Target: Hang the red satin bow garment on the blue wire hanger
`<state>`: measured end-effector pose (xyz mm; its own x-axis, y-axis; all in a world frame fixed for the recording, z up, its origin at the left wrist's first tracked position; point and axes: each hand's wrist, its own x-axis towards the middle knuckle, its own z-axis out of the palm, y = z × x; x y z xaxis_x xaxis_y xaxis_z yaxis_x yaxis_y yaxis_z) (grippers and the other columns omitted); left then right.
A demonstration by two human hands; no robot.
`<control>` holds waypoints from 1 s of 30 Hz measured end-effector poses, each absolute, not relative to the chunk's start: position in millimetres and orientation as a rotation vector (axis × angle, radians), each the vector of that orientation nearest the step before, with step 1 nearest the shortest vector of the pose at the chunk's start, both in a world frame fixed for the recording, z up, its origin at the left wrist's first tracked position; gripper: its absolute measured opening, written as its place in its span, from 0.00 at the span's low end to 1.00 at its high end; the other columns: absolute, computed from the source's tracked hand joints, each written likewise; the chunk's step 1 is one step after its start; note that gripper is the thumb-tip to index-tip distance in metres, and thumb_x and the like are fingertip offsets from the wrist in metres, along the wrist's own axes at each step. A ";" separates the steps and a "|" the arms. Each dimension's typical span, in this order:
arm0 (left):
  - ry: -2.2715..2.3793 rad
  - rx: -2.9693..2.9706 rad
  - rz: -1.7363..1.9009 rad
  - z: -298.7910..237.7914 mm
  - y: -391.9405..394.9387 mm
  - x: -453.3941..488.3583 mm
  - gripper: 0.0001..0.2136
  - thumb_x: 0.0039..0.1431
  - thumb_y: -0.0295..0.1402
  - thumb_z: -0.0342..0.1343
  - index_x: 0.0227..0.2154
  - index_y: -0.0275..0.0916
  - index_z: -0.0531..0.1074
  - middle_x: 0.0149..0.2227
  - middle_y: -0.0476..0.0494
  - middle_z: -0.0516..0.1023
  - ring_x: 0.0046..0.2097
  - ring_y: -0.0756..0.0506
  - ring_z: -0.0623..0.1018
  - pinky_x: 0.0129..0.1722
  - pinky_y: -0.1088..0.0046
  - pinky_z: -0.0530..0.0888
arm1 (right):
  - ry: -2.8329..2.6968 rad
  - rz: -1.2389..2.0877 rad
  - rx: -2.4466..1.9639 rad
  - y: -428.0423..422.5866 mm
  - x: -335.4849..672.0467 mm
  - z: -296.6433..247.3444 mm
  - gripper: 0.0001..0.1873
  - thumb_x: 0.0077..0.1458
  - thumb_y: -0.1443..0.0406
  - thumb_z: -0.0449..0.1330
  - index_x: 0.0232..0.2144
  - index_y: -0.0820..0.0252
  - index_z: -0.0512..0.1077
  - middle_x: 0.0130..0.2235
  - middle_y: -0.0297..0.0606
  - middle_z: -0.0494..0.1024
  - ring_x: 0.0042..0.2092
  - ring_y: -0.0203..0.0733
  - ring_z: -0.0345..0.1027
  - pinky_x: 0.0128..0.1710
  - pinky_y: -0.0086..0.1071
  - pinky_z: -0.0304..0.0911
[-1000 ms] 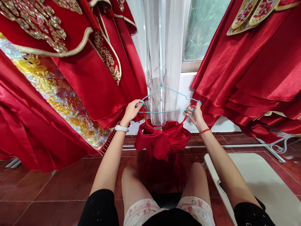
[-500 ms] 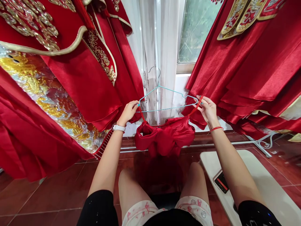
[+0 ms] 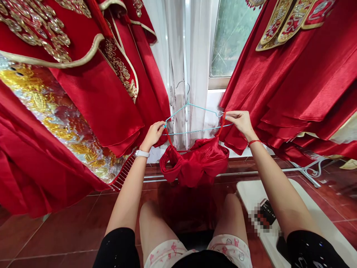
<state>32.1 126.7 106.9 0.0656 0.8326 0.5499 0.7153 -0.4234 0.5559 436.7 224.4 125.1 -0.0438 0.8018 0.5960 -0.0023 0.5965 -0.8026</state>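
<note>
Curtains (image 3: pixel 198 56) behind, hands (image 3: pixel 152 136) (image 3: pixel 242 121) pinch hanger (image 3: pixel 202 108) and strap (image 3: pixel 222 124).

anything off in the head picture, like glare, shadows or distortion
Head view: bright sheen on the red satin skirts at right; head view: deep shadow below the red strappy garment, with little detail there; head view: the sequined panel at left looks slanted, probably from a wide lens; head view: pixelation hides part of the phone on the pale bench.

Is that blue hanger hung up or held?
Held: the left hand grips one end of the blue hanger, the right hand is at the other, and the hook visibly catches nothing.
</note>
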 end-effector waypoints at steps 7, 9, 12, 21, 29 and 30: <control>1.640 2.201 1.299 103.8 125.1 36.0 0.13 0.64 0.42 0.47 0.37 0.41 0.73 0.40 0.41 0.78 0.44 0.40 0.75 0.53 0.64 0.70 | -1.446 0.809 -0.797 215.5 415.0 137.5 0.11 0.37 0.70 0.75 0.25 0.57 0.79 0.30 0.34 0.82 0.35 0.39 0.74 0.36 0.31 0.71; 1.654 2.199 1.306 101.8 124.3 37.2 0.12 0.64 0.41 0.47 0.37 0.41 0.73 0.40 0.42 0.78 0.44 0.41 0.75 0.52 0.65 0.70 | -1.512 0.829 -0.801 212.2 411.8 139.3 0.12 0.37 0.70 0.75 0.28 0.56 0.79 0.32 0.32 0.81 0.35 0.38 0.70 0.34 0.29 0.68; 1.692 2.216 1.308 98.0 123.1 37.5 0.11 0.65 0.40 0.47 0.37 0.42 0.73 0.39 0.42 0.77 0.44 0.41 0.74 0.51 0.65 0.70 | -1.657 0.818 -0.848 209.6 407.7 139.9 0.11 0.40 0.65 0.74 0.28 0.55 0.77 0.30 0.31 0.76 0.33 0.37 0.64 0.33 0.29 0.62; 1.841 2.203 1.290 87.7 117.9 45.3 0.16 0.65 0.38 0.50 0.53 0.43 0.72 0.51 0.38 0.72 0.55 0.36 0.70 0.60 0.55 0.64 | -1.825 -0.093 -1.300 203.7 387.4 118.0 0.04 0.53 0.63 0.62 0.30 0.56 0.70 0.33 0.39 0.70 0.43 0.52 0.60 0.45 0.42 0.55; 1.959 2.021 1.346 21.3 35.0 52.0 0.15 0.60 0.34 0.54 0.49 0.43 0.73 0.52 0.36 0.73 0.57 0.34 0.70 0.62 0.50 0.65 | -1.914 -0.310 -1.341 206.9 389.2 107.9 0.04 0.52 0.68 0.57 0.31 0.57 0.72 0.34 0.43 0.70 0.43 0.54 0.60 0.45 0.45 0.55; 1.859 2.072 1.173 13.5 24.7 51.6 0.10 0.60 0.35 0.53 0.43 0.44 0.75 0.48 0.38 0.76 0.55 0.35 0.72 0.60 0.50 0.66 | -1.917 -0.310 -1.339 207.0 389.2 107.8 0.05 0.52 0.69 0.56 0.31 0.57 0.72 0.34 0.44 0.70 0.43 0.54 0.60 0.45 0.46 0.55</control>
<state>51.6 24.7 13.5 -0.0549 0.8880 0.4565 0.7945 -0.2381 0.5587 389.2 207.0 107.8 -0.1579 0.6959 0.7006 0.8812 0.4194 -0.2180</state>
